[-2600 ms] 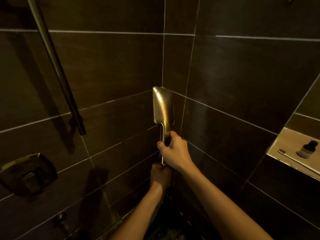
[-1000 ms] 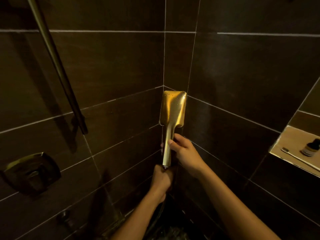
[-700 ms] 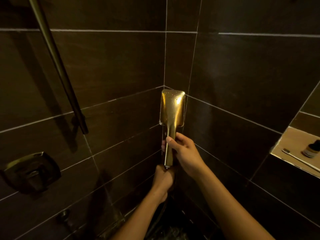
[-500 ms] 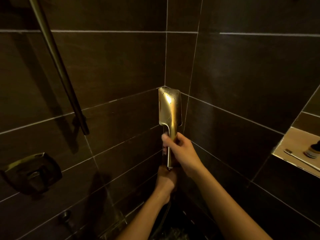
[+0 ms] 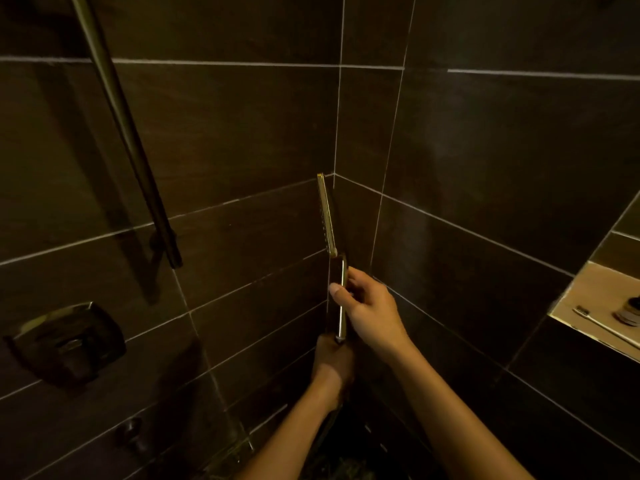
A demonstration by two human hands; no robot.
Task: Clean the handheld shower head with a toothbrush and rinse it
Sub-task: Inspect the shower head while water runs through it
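The shower head point(image 5: 327, 216) stands upright and edge-on in the corner of the dark tiled walls, its flat head topmost. The right hand point(image 5: 372, 313) pinches the handle midway between thumb and curled fingers. The left hand point(image 5: 332, 362) sits just below it, curled round the very bottom of the handle, which is dim there. Far to the right of the shower head, a toothbrush point(image 5: 602, 323) lies on a recessed shelf point(image 5: 588, 289) beside a small bottle point(image 5: 630, 315). Well to the left hang a slanted rail point(image 5: 138, 161) and a valve plate point(image 5: 65, 344).

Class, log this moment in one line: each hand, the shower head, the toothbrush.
right hand: grips shower head handle | left hand: grips handle base | shower head: upright, edge-on | toothbrush: on niche shelf
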